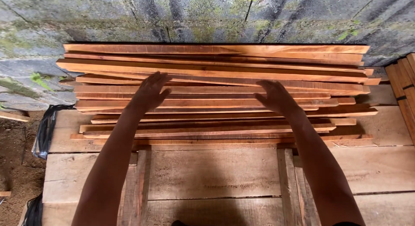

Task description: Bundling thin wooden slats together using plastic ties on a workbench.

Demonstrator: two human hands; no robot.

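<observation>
Both arms reach forward, left hand (150, 92) and right hand (275, 97) spread flat.

No packages, labels, signs or screens appear anywhere in this view.

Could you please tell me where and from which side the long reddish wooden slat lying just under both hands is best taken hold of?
The long reddish wooden slat lies flat and crosswise on the stack of similar slats. Probably best gripped from above at two points well apart, roughly where the left hand and right hand hover, fingers curling over its near long edge. It is thin and long, so a single grip would likely let it tip.
</observation>
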